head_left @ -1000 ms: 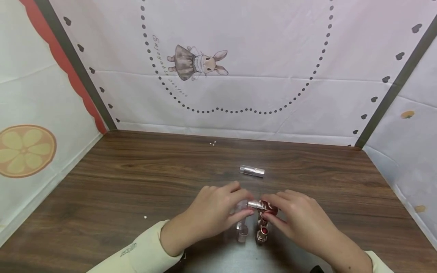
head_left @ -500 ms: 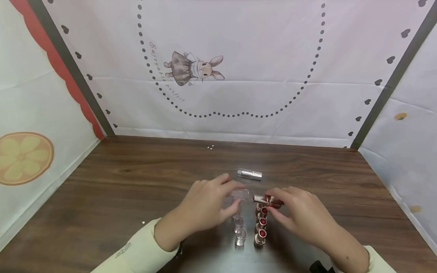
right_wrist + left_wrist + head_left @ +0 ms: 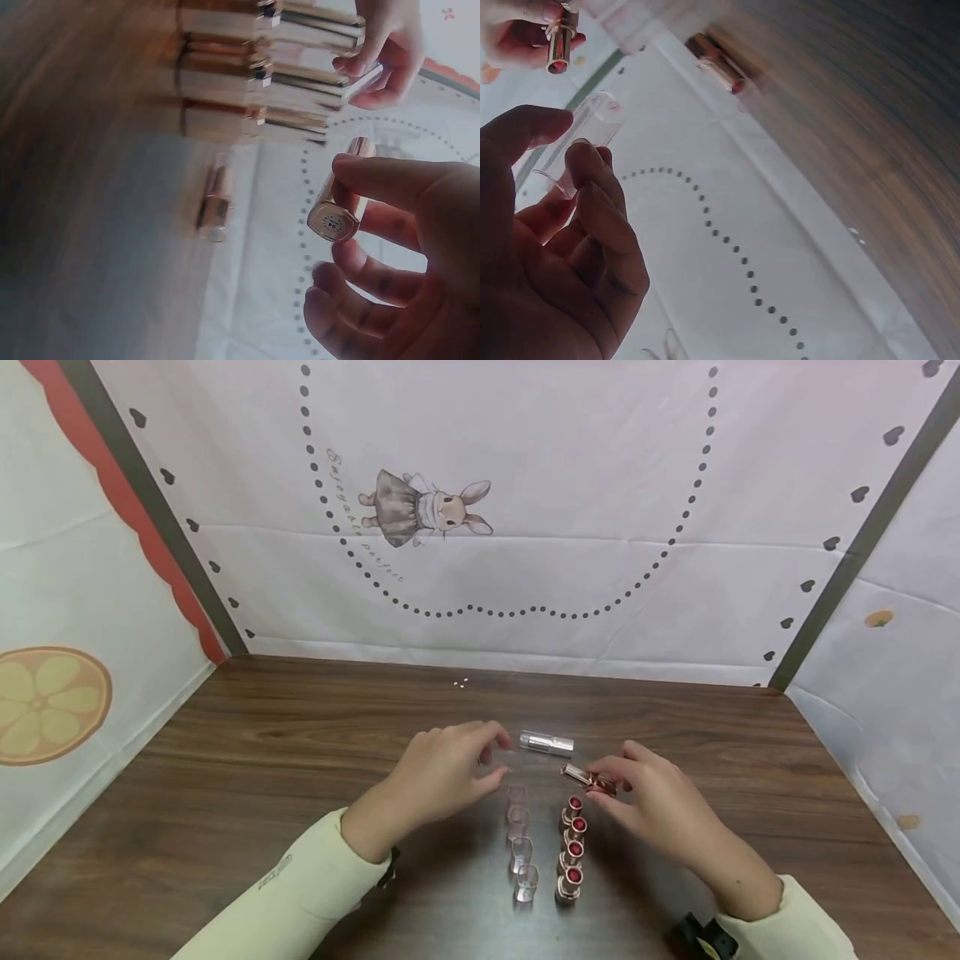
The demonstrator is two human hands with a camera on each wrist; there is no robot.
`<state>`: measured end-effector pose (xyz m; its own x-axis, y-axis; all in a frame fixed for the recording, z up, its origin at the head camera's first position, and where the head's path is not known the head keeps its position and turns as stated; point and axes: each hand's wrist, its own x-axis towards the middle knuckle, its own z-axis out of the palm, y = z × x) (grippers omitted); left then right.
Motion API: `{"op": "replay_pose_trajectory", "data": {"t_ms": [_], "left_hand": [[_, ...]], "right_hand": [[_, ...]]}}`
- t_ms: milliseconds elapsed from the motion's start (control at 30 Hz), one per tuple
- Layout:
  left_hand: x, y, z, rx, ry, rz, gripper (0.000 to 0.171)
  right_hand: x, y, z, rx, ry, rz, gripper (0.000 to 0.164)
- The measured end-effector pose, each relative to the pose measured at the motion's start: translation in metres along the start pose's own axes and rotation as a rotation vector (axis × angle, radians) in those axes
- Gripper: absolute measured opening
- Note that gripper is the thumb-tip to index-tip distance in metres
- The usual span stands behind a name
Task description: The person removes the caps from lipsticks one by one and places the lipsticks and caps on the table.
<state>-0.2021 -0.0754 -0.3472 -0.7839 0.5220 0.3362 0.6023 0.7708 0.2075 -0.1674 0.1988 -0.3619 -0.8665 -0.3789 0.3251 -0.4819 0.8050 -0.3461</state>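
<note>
My left hand (image 3: 438, 777) pinches a clear lipstick cap (image 3: 594, 131) between thumb and fingers; it is barely visible in the head view. To the right, my right hand (image 3: 660, 797) holds an uncapped lipstick (image 3: 577, 774) tilted, its metal end toward the left hand. The right wrist view shows the round-cornered base (image 3: 333, 223) of this tube. Cap and lipstick are apart. Just in front of the hands, several uncapped lipsticks (image 3: 572, 853) stand upright in a row with red tips showing. Left of them runs a row of several clear caps (image 3: 522, 853).
Another lipstick (image 3: 547, 743), with a clear cap on, lies on its side behind the hands. Small white bits (image 3: 461, 683) are on the wooden table (image 3: 315, 710) near its back edge. Printed cloth walls (image 3: 570, 493) rise at the back and sides.
The clear cap has come off the lipstick between the hands. My left hand has drawn away leftward with the cap, and both hands have moved slightly back from the rows.
</note>
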Motion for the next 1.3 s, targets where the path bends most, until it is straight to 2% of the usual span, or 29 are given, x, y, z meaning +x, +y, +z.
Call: {"op": "replay_pose_trajectory", "data": {"t_ms": [167,467,600,767,967,1300], "left_hand": [[0.005,-0.009,0.007,0.0,-0.079,-0.032,0.02],[0.013,-0.016,0.018,-0.029,-0.183,-0.084,0.022],[0.018,-0.018,0.021,-0.012,-0.213,-0.07,0.022],[0.022,-0.018,0.023,-0.014,-0.26,-0.066,0.023],[0.024,-0.018,0.025,-0.023,-0.306,-0.086,0.022],[0.026,-0.016,0.03,-0.032,-0.343,-0.077,0.021]], "right_hand": [[0.006,0.01,0.01,0.052,-0.06,0.044,0.021],[0.015,0.022,0.027,0.124,-0.167,0.023,0.016],[0.018,0.025,0.031,0.133,-0.186,0.016,0.018],[0.021,0.028,0.033,0.14,-0.208,-0.002,0.006],[0.022,0.027,0.033,0.144,-0.212,0.009,0.01],[0.022,0.028,0.033,0.166,-0.246,0.018,0.016]]}}
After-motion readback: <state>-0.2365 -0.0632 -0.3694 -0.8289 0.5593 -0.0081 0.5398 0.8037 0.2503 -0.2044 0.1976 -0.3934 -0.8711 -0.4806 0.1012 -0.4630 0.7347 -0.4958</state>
